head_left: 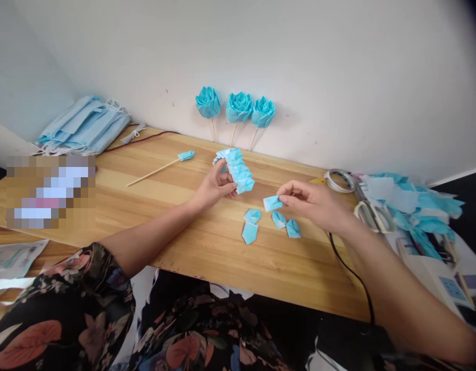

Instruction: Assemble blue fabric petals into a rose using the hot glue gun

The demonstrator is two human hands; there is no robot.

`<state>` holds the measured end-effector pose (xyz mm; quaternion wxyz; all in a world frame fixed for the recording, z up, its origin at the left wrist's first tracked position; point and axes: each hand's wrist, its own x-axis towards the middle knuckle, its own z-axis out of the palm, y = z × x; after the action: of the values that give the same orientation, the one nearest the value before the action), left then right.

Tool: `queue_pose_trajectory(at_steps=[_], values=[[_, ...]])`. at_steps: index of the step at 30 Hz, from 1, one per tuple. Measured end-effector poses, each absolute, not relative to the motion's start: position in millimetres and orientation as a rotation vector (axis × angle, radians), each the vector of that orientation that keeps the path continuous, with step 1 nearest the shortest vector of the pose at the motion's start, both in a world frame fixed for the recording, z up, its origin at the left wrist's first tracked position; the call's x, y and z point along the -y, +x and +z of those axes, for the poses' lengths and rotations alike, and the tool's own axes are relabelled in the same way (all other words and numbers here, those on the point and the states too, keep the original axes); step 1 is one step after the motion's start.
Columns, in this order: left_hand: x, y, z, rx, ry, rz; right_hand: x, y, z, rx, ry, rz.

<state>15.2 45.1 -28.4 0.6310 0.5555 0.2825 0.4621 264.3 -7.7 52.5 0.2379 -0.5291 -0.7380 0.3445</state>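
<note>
My left hand grips a strip of joined folded blue petals, held above the wooden table. Between thumb and fingers of my right hand is a single folded blue petal, apart from the strip. Several loose petals lie below it, among them a pointed flat one and a curled one. To the left rests a thin stick with a small blue bud at its tip. Three blue flowers on sticks lean against the wall, one being the middle flower.
A stack of blue face masks sits at the back left. At the right are a roll of tape, scissors and a heap of blue scraps. A black cable crosses the table's right side.
</note>
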Motion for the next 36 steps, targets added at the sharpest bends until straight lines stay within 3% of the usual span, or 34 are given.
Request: queue_pose_trajectory(at_steps=[11, 36], values=[[-41.2, 17.0, -27.1, -0.653, 1.313, 1.058, -1.2, 218.8, -2.1, 1.524, -1.21, 1.093], [-37.7, 18.4, -26.2, -0.594, 1.335, 1.027, -5.5, 219.2, -23.7, 1.366, -1.192, 1.112]])
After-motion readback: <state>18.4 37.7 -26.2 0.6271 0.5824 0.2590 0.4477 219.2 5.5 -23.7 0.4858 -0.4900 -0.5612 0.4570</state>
